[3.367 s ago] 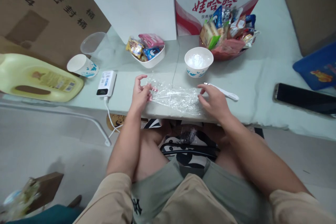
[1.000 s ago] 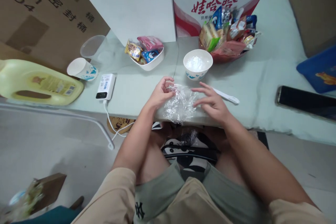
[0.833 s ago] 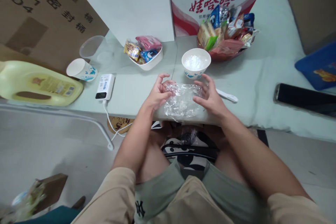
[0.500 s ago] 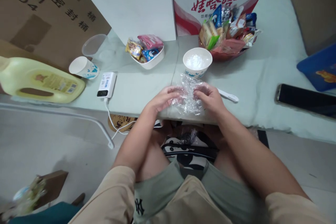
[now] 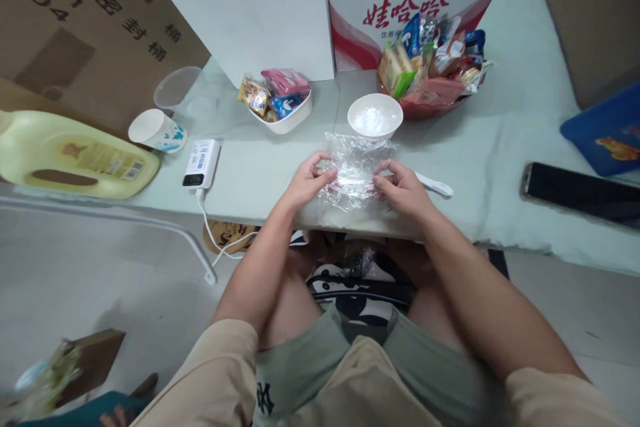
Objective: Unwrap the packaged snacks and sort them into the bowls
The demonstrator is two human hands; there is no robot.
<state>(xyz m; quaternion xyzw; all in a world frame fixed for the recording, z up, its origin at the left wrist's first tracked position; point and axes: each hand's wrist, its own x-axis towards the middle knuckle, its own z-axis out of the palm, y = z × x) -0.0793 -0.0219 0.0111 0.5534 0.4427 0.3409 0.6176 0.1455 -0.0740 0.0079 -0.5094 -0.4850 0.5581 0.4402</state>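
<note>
A crinkled sheet of clear plastic film [image 5: 354, 170] stretches between my hands, just above the front of the table. My left hand [image 5: 311, 181] pinches its left side between thumb and fingers. On the other side, my right hand [image 5: 397, 187] grips the film the same way. Right behind the film stands a white paper cup [image 5: 375, 113] with something white or clear inside; the film covers its lower front. A white plastic handle [image 5: 436, 185] sticks out beside my right hand, its other end hidden.
Snack packs fill a white bowl [image 5: 295, 119] and a red basket [image 5: 425, 107]. At left are a power bank [image 5: 203, 163] with a cable, a tipped paper cup [image 5: 157, 131] and a yellow jug [image 5: 75, 153]. A phone [image 5: 580, 193] lies right. Boxes [image 5: 260, 27] stand behind.
The film has been spread wider and flatter between my hands. My hands have moved slightly apart, and the film now hides the paper cup's lower front.
</note>
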